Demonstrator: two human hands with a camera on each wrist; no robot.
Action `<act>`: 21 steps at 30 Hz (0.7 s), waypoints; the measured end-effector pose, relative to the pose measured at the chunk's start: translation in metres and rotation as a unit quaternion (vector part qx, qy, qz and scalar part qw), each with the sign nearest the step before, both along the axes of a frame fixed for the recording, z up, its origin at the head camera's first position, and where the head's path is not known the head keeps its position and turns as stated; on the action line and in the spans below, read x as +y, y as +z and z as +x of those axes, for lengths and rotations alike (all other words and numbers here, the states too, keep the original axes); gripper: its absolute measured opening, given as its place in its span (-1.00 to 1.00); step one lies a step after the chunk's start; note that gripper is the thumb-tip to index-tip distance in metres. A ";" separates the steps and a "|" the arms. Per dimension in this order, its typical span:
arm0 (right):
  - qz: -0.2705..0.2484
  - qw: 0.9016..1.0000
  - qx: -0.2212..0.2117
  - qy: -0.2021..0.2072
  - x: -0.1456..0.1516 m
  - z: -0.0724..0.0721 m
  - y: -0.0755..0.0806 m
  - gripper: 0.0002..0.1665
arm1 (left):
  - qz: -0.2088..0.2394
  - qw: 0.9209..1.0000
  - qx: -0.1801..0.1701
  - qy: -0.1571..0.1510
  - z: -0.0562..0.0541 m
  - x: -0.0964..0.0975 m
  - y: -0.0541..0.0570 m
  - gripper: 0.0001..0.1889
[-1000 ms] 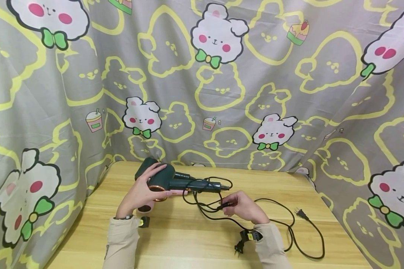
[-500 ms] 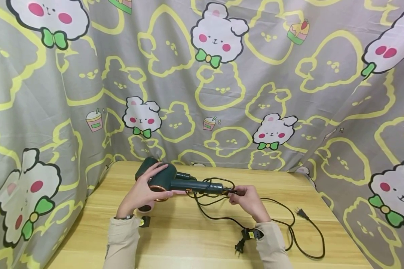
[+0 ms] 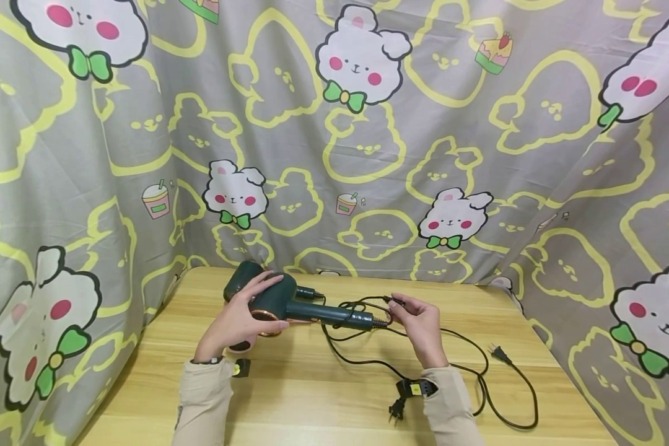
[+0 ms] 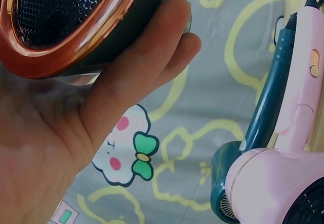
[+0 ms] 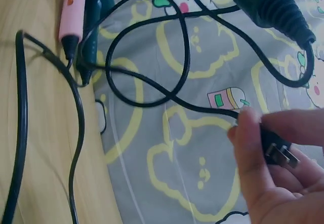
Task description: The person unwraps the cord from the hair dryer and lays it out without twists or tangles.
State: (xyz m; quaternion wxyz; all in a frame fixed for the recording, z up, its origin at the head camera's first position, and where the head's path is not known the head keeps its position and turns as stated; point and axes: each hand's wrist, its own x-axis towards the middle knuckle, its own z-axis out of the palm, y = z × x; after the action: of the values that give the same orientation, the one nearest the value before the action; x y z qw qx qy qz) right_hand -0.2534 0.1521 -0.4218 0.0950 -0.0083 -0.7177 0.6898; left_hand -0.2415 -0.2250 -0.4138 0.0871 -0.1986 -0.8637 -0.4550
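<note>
My left hand (image 3: 236, 319) grips a dark green hair dryer (image 3: 329, 314) by its head, with its handle pointing right. In the left wrist view its copper-ringed mesh end (image 4: 63, 19) is close to the palm. My right hand (image 3: 420, 325) pinches a black two-pin plug (image 5: 276, 150) between thumb and fingers, the prongs turned toward the palm side. From that plug the black cord (image 5: 147, 79) loops loosely around the held dryer's handle. Behind and below lie a second green hair dryer (image 4: 271, 89) and a pink hair dryer (image 4: 298, 112), side by side, partly covered in the head view.
On the wooden table (image 3: 312, 396), black cords (image 3: 362, 359) run to the right. One plug (image 3: 500, 353) lies at the right, another plug (image 3: 397, 409) near the right wrist. A patterned grey curtain (image 3: 368, 186) surrounds the table at the back and sides.
My right hand has moved right and slightly up with the plug, drawing the cord from the loops by the handle. The held dryer has shifted slightly right; my left hand keeps its grip.
</note>
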 end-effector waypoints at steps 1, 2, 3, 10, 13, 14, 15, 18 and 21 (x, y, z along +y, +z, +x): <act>-0.013 1.000 0.004 -0.004 -0.001 0.000 0.000 -0.63 | -0.001 1.000 -0.002 -0.002 0.000 0.001 0.000 -0.07; -0.026 1.000 0.010 -0.006 -0.001 0.000 0.001 -0.61 | -0.001 1.000 -0.006 -0.004 0.000 0.002 0.000 -0.07; -0.040 0.999 0.017 -0.008 -0.002 0.001 0.002 -0.61 | -0.001 1.000 -0.009 -0.006 0.000 0.003 0.000 -0.07; -0.114 0.990 0.077 -0.014 -0.007 0.005 0.007 -0.59 | -0.026 1.000 -0.007 0.002 0.001 0.010 0.000 -0.07; -0.140 0.985 0.099 -0.008 -0.008 0.009 0.011 -0.56 | -0.038 0.999 -0.001 0.007 0.001 0.011 0.000 -0.07; -0.149 0.983 0.106 -0.005 -0.009 0.011 0.014 -0.54 | -0.041 0.999 -0.002 0.008 0.001 0.012 0.000 -0.07; -0.160 0.981 0.113 -0.001 -0.009 0.013 0.016 -0.53 | -0.042 0.999 -0.003 0.008 0.000 0.012 -0.001 -0.07; -0.191 0.973 0.129 0.013 -0.011 0.019 0.023 -0.54 | -0.040 0.999 -0.013 0.004 0.000 0.014 -0.001 -0.08; -0.215 0.966 0.142 0.033 -0.013 0.025 0.030 -0.55 | -0.032 0.999 -0.025 -0.007 -0.001 0.016 -0.001 -0.08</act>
State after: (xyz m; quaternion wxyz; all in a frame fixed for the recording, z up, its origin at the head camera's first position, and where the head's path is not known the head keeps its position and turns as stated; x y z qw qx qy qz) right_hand -0.2283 0.1386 -0.3918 0.1693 0.0932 -0.5315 0.8247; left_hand -0.2423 -0.2090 -0.4153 0.0558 -0.1962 -0.8781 -0.4329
